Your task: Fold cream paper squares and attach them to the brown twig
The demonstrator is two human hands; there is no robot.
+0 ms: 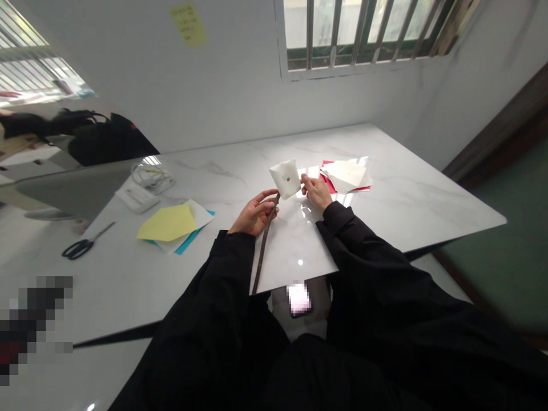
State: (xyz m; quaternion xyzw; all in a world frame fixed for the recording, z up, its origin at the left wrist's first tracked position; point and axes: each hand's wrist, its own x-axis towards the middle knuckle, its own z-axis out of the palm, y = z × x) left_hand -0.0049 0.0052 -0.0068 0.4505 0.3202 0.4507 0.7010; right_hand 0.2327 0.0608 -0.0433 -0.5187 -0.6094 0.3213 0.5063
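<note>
My left hand [253, 216] is closed around the upper part of a brown stick [266, 235]. At the top of that stick sits a white paper pinwheel [286, 181], with folded corners and a small dark dot at its middle. The stick slants down to the near table edge. My right hand [317, 193] is at the pinwheel's right side, its fingers curled and the fingertips close to the paper's edge. Whether they touch it, or pinch something small, I cannot tell. Just beyond the right hand lies a pile of white and red paper pieces [347, 174].
Yellow, white and blue paper sheets [171, 224] lie left on the marble-patterned table [222, 165]. Black scissors [83, 245] and a white power strip [137, 197] with cable are farther left. A blurred-out lit screen [298, 298] is below the near edge. A yellow note [188, 24] hangs on the wall.
</note>
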